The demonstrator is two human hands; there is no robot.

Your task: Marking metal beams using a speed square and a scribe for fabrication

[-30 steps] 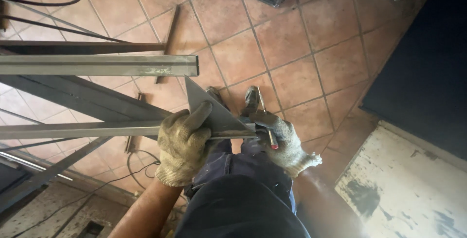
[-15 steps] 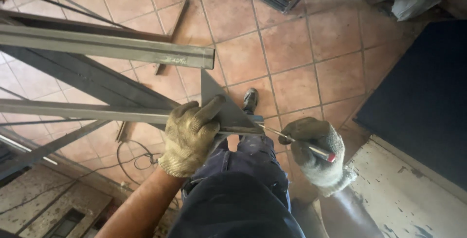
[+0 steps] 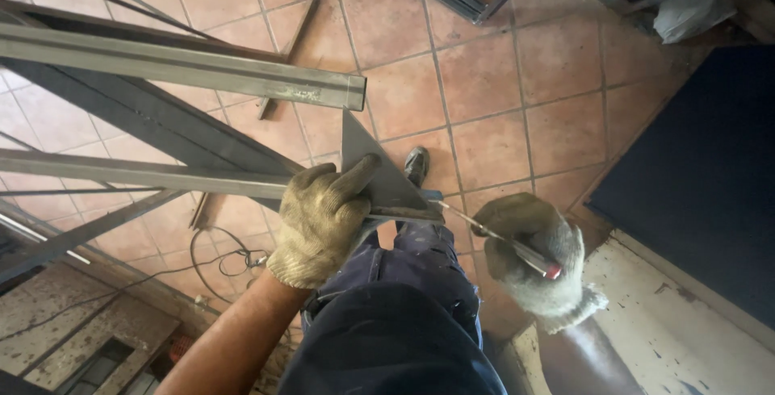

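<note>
Here, flat grey triangular steel plate

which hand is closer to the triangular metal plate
Left. The left hand presses on the triangular metal plate, thumb lying against its face. The right hand is off to the plate's right, holding a thin rod whose tip reaches the plate's lower corner.

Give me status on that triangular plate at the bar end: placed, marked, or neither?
Placed: the left hand presses the triangular plate against the end of the steel bar. In hand: the right hand holds a thin scriber with its tip at the plate's lower corner. No finished line visible.
</note>
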